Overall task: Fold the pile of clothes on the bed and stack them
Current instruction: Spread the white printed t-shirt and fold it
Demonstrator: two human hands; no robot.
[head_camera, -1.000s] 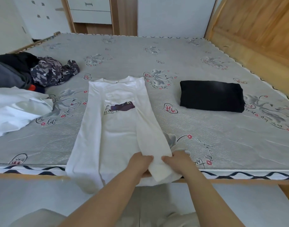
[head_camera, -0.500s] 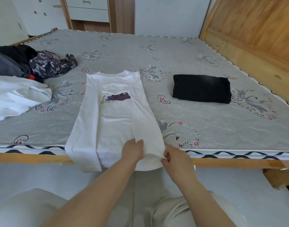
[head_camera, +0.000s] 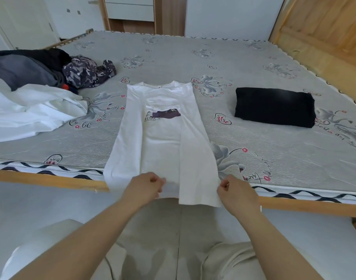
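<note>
Shirt: white shirt [head_camera: 163, 138] on bed [head_camera: 253, 150], hem pinched by both sets of fingers.
Left hand [head_camera: 143, 187]: curled on hem.
Right hand [head_camera: 236, 194]: pinching right hem corner.
Beyond fingers: folded black garment [head_camera: 274, 107]; unfolded pile [head_camera: 37, 87] far left.

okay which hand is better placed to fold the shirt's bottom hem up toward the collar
Neither alone: left hand and right hand each pinch the white shirt hem, left mid-hem, right at its corner.
</note>
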